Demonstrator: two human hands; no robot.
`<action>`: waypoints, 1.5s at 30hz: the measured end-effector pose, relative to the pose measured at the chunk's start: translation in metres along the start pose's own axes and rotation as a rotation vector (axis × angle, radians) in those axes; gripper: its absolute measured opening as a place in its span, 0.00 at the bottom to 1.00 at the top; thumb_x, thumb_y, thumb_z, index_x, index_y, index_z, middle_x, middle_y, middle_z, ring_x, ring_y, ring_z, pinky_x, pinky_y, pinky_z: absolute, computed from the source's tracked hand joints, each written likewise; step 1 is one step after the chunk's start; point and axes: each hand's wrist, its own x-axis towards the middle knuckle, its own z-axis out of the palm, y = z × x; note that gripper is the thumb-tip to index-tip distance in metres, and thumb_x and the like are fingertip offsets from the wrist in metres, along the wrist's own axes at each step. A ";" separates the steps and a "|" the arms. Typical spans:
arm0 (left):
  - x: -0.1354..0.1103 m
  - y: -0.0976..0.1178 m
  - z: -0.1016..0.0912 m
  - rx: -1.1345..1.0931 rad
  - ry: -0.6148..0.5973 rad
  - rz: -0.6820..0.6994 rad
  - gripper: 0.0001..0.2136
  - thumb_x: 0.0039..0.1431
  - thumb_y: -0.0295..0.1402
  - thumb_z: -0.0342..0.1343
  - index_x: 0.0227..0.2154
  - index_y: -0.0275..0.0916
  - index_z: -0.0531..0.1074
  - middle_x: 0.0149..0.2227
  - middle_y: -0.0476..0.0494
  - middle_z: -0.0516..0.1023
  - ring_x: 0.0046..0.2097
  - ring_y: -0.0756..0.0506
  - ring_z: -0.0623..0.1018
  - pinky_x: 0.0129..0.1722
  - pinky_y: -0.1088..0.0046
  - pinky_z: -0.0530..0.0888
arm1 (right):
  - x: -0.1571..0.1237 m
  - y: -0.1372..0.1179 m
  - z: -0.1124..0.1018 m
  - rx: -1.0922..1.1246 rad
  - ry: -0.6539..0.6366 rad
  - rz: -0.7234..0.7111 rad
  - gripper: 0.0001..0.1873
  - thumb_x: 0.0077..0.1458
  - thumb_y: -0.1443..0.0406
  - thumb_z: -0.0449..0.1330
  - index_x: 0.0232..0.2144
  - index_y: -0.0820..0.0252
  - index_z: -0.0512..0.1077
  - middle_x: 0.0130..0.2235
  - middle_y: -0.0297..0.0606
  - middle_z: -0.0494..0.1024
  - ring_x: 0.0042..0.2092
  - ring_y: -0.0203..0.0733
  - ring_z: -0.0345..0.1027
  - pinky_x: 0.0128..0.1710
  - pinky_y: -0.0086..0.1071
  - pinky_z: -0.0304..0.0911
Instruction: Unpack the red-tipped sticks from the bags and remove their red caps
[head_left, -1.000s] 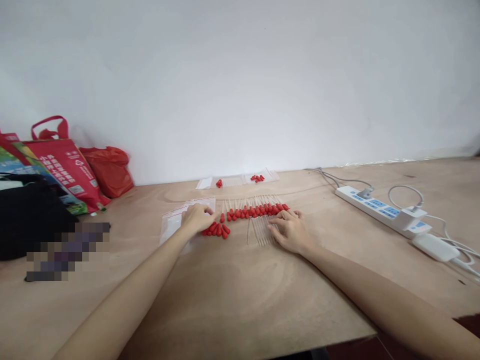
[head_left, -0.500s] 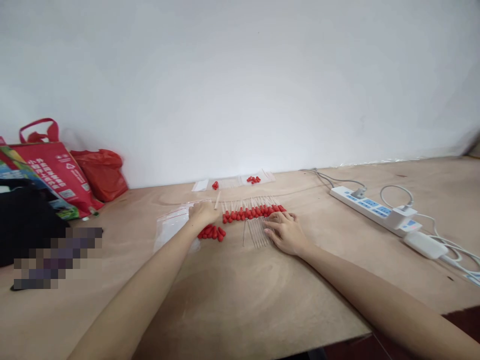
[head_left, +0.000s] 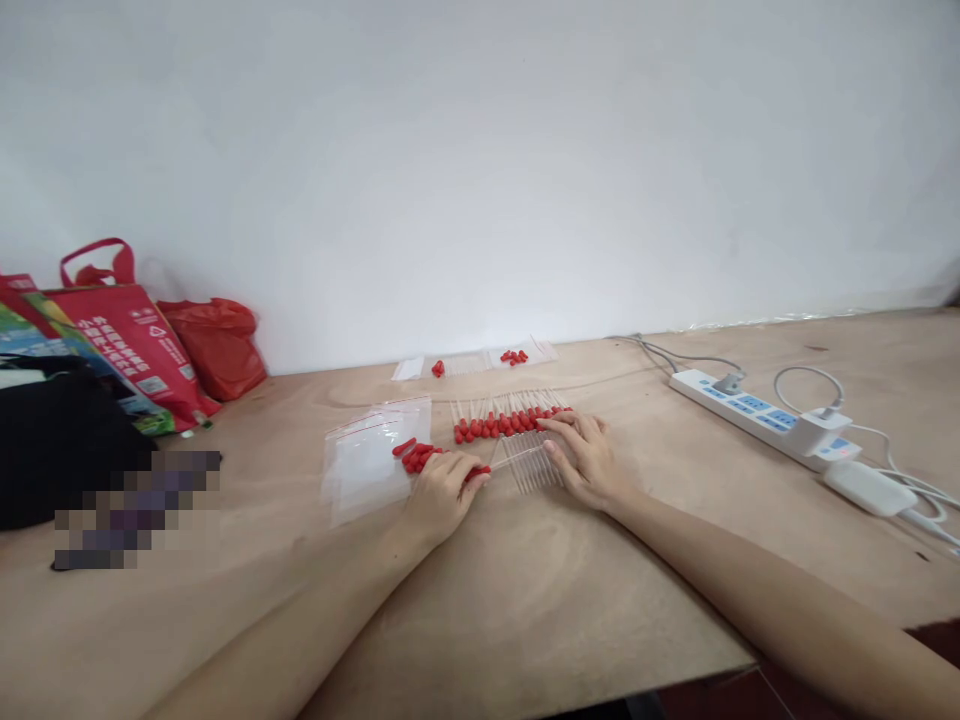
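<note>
My left hand (head_left: 444, 492) is closed on a red rubber bulb (head_left: 478, 472) between thumb and fingers. A thin clear tube (head_left: 517, 458) runs from that bulb to my right hand (head_left: 586, 462), which pinches its far end. Whether the tube has entered the bulb is too small to tell. Under and beside it lie several loose clear tubes (head_left: 534, 478). Just beyond is a row of droppers (head_left: 506, 424), clear stems pointing away and red bulbs toward me. A small heap of loose red bulbs (head_left: 417, 458) sits beside my left hand, partly on clear zip bags (head_left: 364, 460).
Near the wall lie bagged tubes (head_left: 469, 364) and red bulbs (head_left: 514, 357). To the right is a white power strip (head_left: 750, 405) with a plugged charger (head_left: 814, 435) and cables. Red bags (head_left: 214, 350) and a black bag (head_left: 60, 450) stand left.
My left hand has come down and right from the left end of the dropper row and now grips a red bulb. My right hand has lifted one tube toward it.
</note>
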 end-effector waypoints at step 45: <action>-0.006 -0.039 -0.043 0.057 0.338 -0.236 0.11 0.56 0.31 0.44 0.36 0.37 0.71 0.33 0.43 0.68 0.36 0.48 0.72 0.37 0.71 0.70 | 0.000 0.003 0.009 0.011 -0.014 0.049 0.11 0.55 0.63 0.51 0.35 0.53 0.74 0.28 0.33 0.77 0.31 0.35 0.64 0.43 0.36 0.46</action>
